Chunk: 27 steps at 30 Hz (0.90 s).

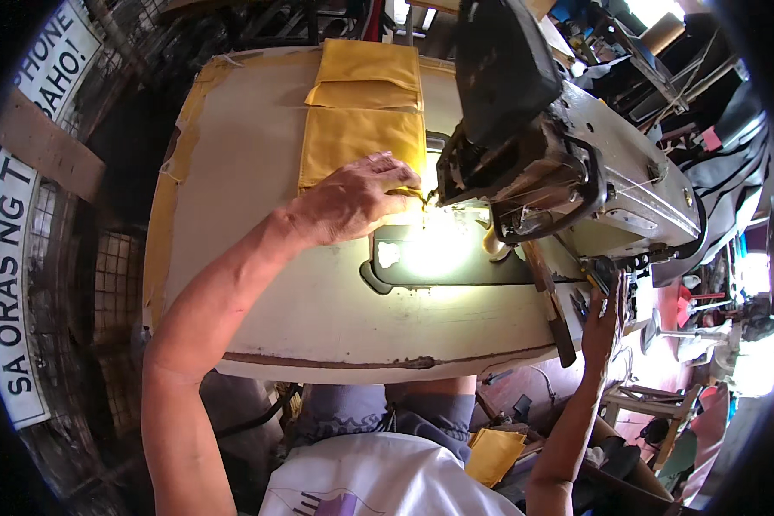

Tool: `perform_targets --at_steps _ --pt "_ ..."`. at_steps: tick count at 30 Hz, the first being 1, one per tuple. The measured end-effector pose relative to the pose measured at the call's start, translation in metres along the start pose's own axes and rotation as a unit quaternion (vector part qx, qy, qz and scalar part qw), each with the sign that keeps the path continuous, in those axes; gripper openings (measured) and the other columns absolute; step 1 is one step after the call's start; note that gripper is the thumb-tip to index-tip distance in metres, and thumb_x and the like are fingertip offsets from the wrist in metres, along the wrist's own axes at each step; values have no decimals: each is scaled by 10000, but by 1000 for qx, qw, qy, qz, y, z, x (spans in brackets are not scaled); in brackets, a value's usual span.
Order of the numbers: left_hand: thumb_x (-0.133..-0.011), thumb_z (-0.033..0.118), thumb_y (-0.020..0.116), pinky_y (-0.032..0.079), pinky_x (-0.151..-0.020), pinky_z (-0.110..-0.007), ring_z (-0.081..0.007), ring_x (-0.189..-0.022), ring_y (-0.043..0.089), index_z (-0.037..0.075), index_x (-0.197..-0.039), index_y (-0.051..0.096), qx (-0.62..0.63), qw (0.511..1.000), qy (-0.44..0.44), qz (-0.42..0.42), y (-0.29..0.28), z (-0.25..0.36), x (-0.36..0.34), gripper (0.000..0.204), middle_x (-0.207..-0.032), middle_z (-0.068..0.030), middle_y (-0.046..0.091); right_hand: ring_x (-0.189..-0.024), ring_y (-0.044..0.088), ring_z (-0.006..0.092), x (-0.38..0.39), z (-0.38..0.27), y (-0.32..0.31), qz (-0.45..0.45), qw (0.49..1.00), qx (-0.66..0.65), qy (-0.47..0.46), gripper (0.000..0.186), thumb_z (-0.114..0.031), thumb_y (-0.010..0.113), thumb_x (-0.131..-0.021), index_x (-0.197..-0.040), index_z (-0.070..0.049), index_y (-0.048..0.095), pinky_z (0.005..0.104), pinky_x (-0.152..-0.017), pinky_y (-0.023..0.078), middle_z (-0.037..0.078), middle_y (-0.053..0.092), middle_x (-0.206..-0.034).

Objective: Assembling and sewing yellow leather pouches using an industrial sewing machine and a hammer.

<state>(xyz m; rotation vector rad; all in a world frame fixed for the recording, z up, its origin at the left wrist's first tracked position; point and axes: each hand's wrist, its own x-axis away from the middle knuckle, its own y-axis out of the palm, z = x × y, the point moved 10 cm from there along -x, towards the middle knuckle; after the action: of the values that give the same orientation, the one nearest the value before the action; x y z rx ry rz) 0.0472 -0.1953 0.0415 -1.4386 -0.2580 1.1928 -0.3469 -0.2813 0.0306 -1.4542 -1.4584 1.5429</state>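
One yellow fabric panel lies on one table, its near edge just beside one sewing machine. Of two hands, the left hand has its grip closed on that edge; the right hand is near the machine's right end, its grip unclear.

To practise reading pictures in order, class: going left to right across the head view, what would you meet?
Lower white sign → yellow panel with the left hand at its near edge → smaller yellow piece near the picture's bottom → right hand.
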Motion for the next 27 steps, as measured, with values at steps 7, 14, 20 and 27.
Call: perform_targets --at_steps 7,14,20,27 --pt "-868 96 590 438 -1046 -386 -261 -1146 570 71 -1050 694 -5 1000 -23 -7 2 -6 0 211 -1153 -102 627 -1272 476 343 25 -25 -18 3 1000 10 -23 362 -132 621 -937 -1282 -30 583 429 -1051 398 182 551 -1324" --pt "-813 16 650 444 -1038 -404 -311 -1152 569 73 -1090 657 1 995 -96 -20 -2 -46 -28 283 -1178 -89 611 -968 591 383 18 -33 -11 -33 993 -10 -110 241 22 600 -861 -1099 11 636 456 -840 474 196 593 -1045" --pt "-908 163 570 399 -1080 -416 -285 -1232 542 83 -1200 653 -99 980 -174 -24 1 -165 -49 314 -1332 -127 575 -1166 539 416 -12 -63 -19 -30 999 -1 -41 298 -76 517 -965 -1247 -3 576 481 -980 435 233 594 -1224" --pt "-970 239 458 297 -1151 -398 -264 -1323 463 88 -1285 615 -116 968 -224 7 11 -176 -48 383 -1405 -121 526 -949 614 387 -160 -212 78 -24 944 84 -319 304 -86 601 -881 -1184 -54 595 443 -790 504 177 608 -1041"
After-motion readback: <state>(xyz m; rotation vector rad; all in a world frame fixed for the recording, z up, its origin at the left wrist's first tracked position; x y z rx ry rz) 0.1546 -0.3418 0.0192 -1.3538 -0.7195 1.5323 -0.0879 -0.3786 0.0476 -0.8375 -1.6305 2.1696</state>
